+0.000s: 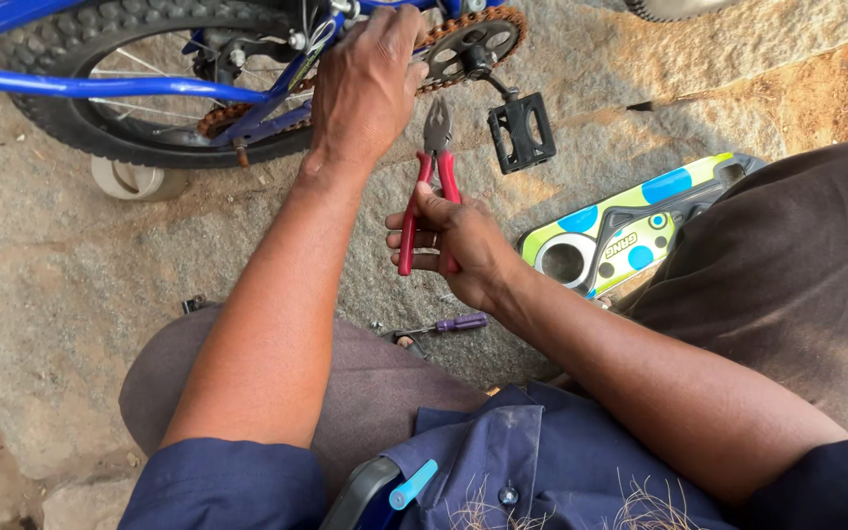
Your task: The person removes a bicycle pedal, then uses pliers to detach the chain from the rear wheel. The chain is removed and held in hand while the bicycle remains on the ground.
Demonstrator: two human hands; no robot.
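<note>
Pliers (431,186) with red handles stand upright just left of the frame's centre, jaws pointing up toward the chain; my right hand (463,250) is wrapped around the handles, thumb over the near one, so that grip is clenched on the tool. Nearest to me, at the bottom edge, sits the collar of my dark blue shirt (532,461), and just above it, between my forearms, a small purple-handled screwdriver (453,323) lies on the stone ground (71,285). To the right of my right hand a green and blue chain guard (620,231) rests flat on the ground, partly tucked under my brown-clad knee (797,275) (its far end pokes out at the upper right).

Farther up, my left hand (365,83) reaches to the blue bicycle frame (100,86) beside the rusty chain (247,113); its fingers curl over the tube, though I cannot tell how firmly they close. Right of it are the chainring (468,44) and a black pedal (522,131). In the upper left, the knobby rear tyre (41,103) meets the ground.
</note>
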